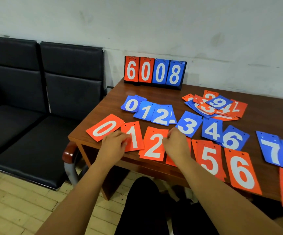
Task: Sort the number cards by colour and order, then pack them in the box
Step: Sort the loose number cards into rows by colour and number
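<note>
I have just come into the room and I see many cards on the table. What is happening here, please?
A person is sorting number cards on a wooden table. Blue cards lie in a far row running 0 to 8, red cards in a near row. The left hand rests on the red 1, the right hand beside the red 2. A mixed pile waits behind, near a scoreboard showing 6008. I see no box.

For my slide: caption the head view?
Both hands arrange red number cards beside the blue row on a wooden table.
</note>
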